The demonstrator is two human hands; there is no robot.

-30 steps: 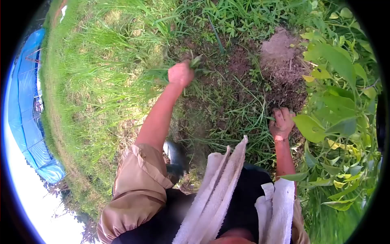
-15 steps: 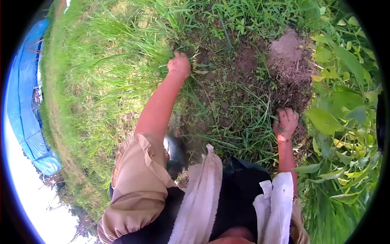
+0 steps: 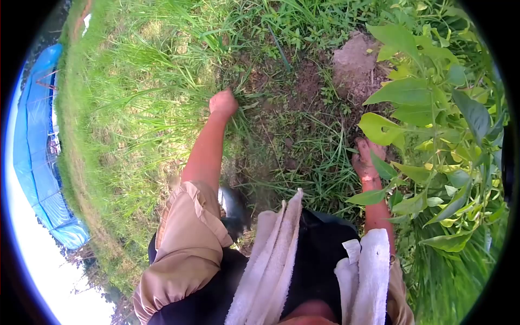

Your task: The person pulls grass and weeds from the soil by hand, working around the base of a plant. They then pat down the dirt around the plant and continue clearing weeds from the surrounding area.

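My left hand [image 3: 223, 103] is closed in a fist around a bunch of grass [image 3: 250, 101], low at the edge where tall grass meets bare soil. Green blades stick out on both sides of the fist. My right hand [image 3: 369, 154] rests on the ground at the right, beside the leafy plant [image 3: 414, 130]. Its thumb and a bent finger show apart, with nothing visible between them; leaves hide the rest. Between the hands lies dark soil [image 3: 303, 89] strewn with loose grass blades [image 3: 309, 162].
A pale earth mound [image 3: 355, 59] rises ahead of my right hand. A thin dark green stick or tube [image 3: 280, 50] lies in the weeds. White cloth [image 3: 268, 260] hangs from my neck. Far left stands a blue tarp [image 3: 40, 146].
The view has shifted, and the leafy plant covers more of my right hand. My left fist has drawn slightly toward me, with grass now showing on its right side.
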